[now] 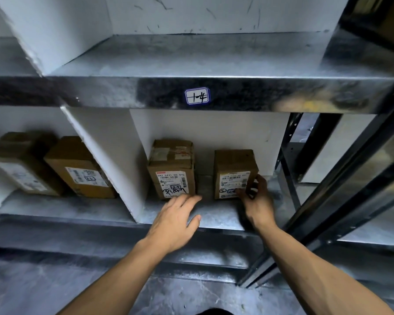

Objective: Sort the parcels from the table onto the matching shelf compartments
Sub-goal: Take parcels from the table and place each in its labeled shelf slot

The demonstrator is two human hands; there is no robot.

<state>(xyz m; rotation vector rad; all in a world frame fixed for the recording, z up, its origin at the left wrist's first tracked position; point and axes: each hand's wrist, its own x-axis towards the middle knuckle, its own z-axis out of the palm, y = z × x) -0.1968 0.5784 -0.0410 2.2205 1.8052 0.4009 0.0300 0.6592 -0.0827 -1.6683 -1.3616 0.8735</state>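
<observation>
The cardboard box [233, 164] stands upright in the right half of the lower shelf [214, 217] compartment, set back from the front edge, a squat brown block with slightly crushed top corners and a white printed label with black pen marks covering its front face. The right hand [257, 201] grips its front right corner, thumb on the label and fingers curled round the side. Just to its left, with a narrow gap between them, stands a taller box [172, 164] of creased brown card, taped on top, its label showing barcodes and scrawled black writing. The left hand [175, 219] is open, fingers straight and together, low over the shelf with its tips at the foot of the taller box; whether they touch it cannot be told. The shelf is dull speckled metal, backed by a white panel [214, 128]. A white divider [114, 155] closes the compartment's left side, and beyond it two more boxes [77, 164] lean side by side. On the front edge of the metal shelf above sits a sticker [197, 95] with handwritten marks. A black post [328, 189] slants past the right edge.
</observation>
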